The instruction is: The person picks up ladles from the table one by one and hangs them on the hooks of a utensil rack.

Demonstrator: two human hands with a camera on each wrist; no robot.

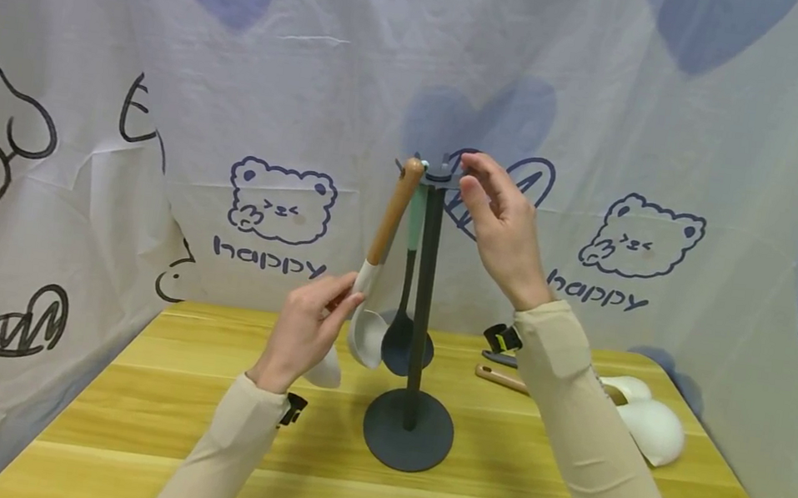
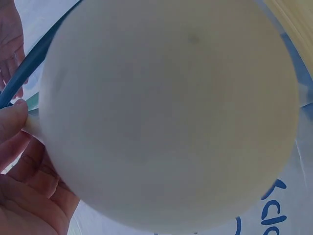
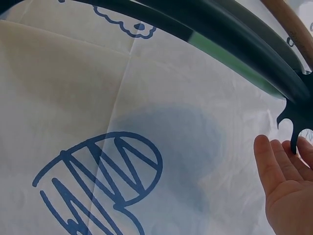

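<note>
A ladle with a wooden handle [image 1: 397, 215] and white neck is pinched by my left hand [image 1: 305, 329], its handle leaning up toward the rack top. The round back of its white bowl [image 2: 171, 112] fills the left wrist view. My right hand [image 1: 510, 234] is at the top of the dark utensil rack [image 1: 425, 286], thumb and fingers around one of its hook prongs [image 3: 295, 134]. On the rack hangs a dark ladle [image 1: 398, 341] with a green handle [image 3: 234, 63]. A second white ladle bowl [image 1: 367, 339] shows beside it.
The rack's round base [image 1: 406, 448] stands on the wooden table [image 1: 308, 481]. At the right, partly behind my right forearm, lie white utensils [image 1: 651, 429], a wooden handle [image 1: 499, 377] and a dark handle [image 1: 498, 358]. A printed cloth [image 1: 397, 30] hangs behind and at the sides.
</note>
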